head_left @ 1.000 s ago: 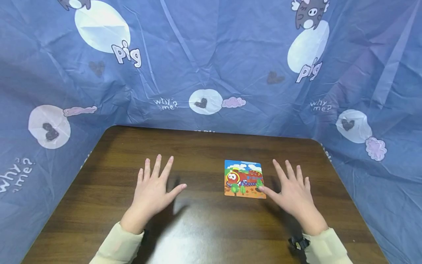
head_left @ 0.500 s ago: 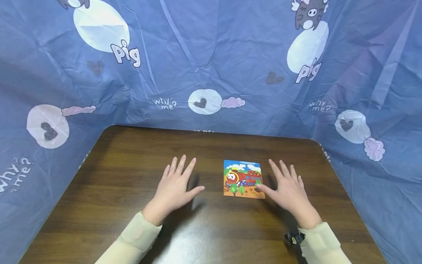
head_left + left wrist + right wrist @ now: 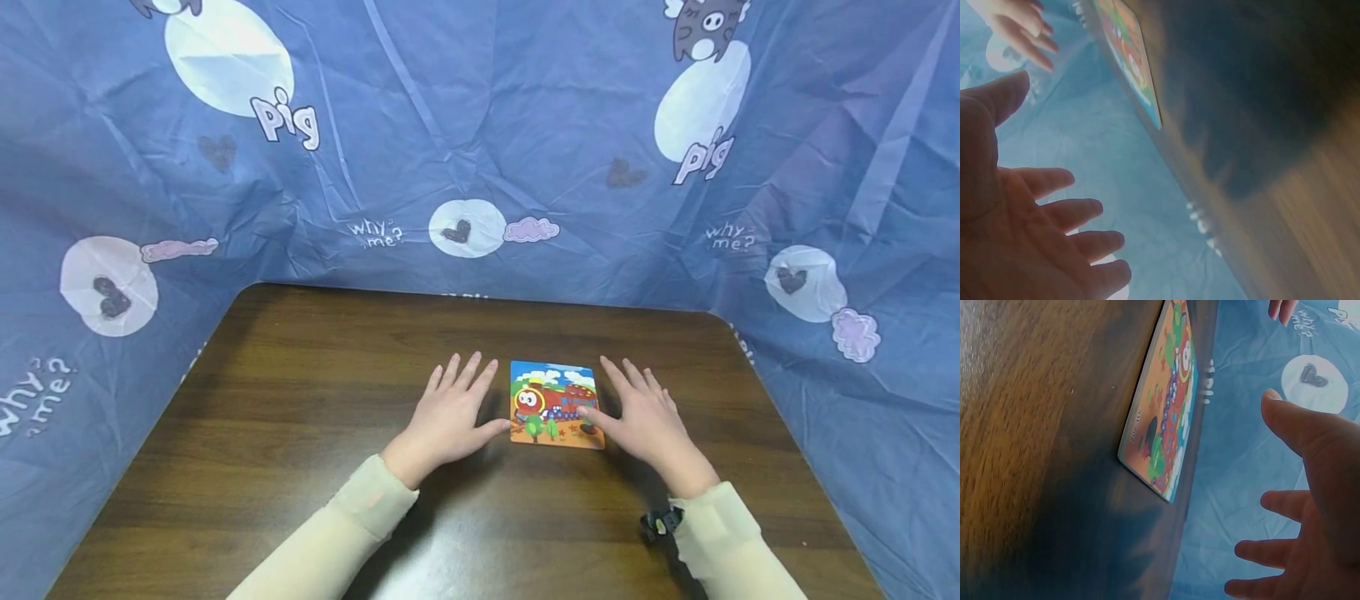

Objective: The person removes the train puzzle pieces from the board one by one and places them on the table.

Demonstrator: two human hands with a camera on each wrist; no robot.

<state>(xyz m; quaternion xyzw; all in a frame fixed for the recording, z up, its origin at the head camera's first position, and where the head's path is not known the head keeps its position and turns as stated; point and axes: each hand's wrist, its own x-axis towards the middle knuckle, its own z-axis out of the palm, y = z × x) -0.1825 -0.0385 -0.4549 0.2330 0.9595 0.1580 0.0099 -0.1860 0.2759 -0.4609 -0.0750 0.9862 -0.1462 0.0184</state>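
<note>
A thin square picture board [image 3: 553, 392] printed with a red cartoon train lies flat on the brown wooden table. My left hand [image 3: 450, 414] hovers just left of it, fingers spread and straight, the thumb pointing at its edge. On the other side my right hand [image 3: 651, 421] is above the table, fingers extended, its thumb overlapping the board's right part in the head view. Both wrist views show a gap between the hands and the board [image 3: 1163, 406], with shadows below. In the left wrist view the board [image 3: 1127, 53] is partly cut off. Neither hand holds anything.
The table [image 3: 300, 375] has rounded far corners. Blue cloth [image 3: 480, 150] with pig prints hangs behind it and along both sides. A dark wrist strap [image 3: 662, 524] shows at the right sleeve.
My left hand has moved right, from well away to close beside the picture board. My right hand has shifted slightly left. The board has stayed in place.
</note>
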